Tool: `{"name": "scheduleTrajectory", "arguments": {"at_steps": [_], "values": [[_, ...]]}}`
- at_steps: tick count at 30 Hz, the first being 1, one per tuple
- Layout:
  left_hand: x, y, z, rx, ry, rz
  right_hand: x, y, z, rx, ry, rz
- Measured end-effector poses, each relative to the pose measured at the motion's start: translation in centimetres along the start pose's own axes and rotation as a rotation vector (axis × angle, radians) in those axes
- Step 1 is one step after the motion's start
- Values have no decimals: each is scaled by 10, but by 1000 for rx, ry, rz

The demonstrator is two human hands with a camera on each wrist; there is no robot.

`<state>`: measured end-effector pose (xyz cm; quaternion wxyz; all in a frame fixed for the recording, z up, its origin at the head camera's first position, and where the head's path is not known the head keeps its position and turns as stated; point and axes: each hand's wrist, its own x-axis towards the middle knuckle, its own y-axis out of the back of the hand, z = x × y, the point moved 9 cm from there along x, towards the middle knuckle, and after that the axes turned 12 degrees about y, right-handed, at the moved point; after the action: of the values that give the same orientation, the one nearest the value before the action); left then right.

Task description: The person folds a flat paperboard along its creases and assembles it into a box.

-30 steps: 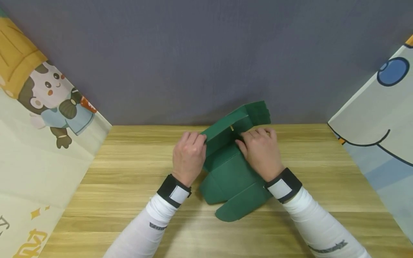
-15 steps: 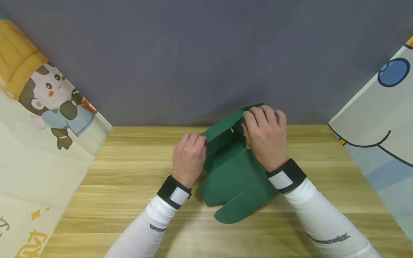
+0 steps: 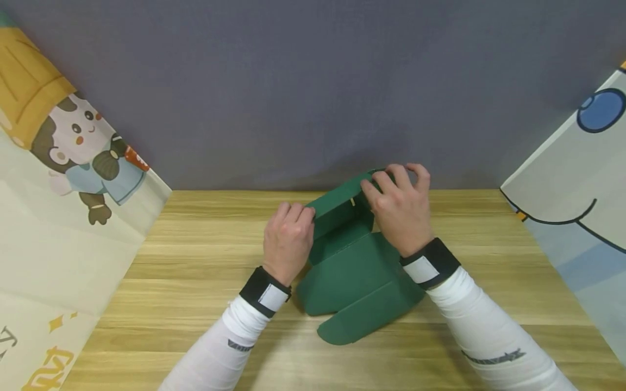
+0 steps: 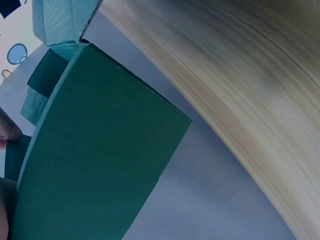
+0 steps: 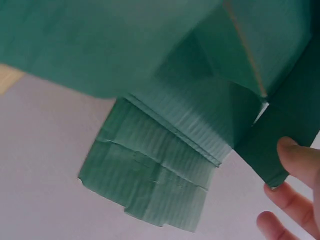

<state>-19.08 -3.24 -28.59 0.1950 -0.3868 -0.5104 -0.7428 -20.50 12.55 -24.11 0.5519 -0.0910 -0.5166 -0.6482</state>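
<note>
A green cardboard box (image 3: pixel 342 271), partly folded up, lies tilted on the table with its long rear wall raised. My left hand (image 3: pixel 288 239) grips the left end of that wall, fingers curled over its top edge. At the far right corner my right hand (image 3: pixel 403 209) holds the same wall with bent fingers; its thumb is hidden in the head view. In the right wrist view, fingertips pinch a dark green flap (image 5: pixel 272 155), and a ridged end flap (image 5: pixel 150 172) with a notched edge hangs free. The left wrist view shows a broad smooth outer panel (image 4: pixel 100 145).
The box stands on a wood-grain table (image 3: pixel 195 282), close to a grey upright panel (image 3: pixel 293 98) behind it. Cartoon-printed sheets flank the table, a chef figure on the left sheet (image 3: pixel 44 233) and a large blue-eyed face on the right sheet (image 3: pixel 567 179).
My right hand has moved up from inside the box to its far right corner, and the end flap there has swung inward. The front panels have shifted slightly nearer; the left hand keeps its grip.
</note>
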Motion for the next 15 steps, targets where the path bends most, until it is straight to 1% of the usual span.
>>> {"name": "scheduleTrajectory", "arguments": {"at_steps": [3, 5, 8, 11, 13, 15], "values": [[0, 1, 0, -5, -2, 8, 0, 2, 0, 0, 6, 21], [0, 2, 1, -9, -3, 13, -1, 2, 2, 21, -9, 29], [1, 3, 1, -13, -3, 14, -2, -1, 6, 111, -53, 24], [1, 3, 2, -15, -1, 11, -3, -6, 9, 229, -85, 9], [1, 3, 2, -16, -1, 11, -3, -10, 10, 300, -92, -12], [1, 4, 3, -19, 0, 15, -4, -13, 10, 347, -91, -22]]}}
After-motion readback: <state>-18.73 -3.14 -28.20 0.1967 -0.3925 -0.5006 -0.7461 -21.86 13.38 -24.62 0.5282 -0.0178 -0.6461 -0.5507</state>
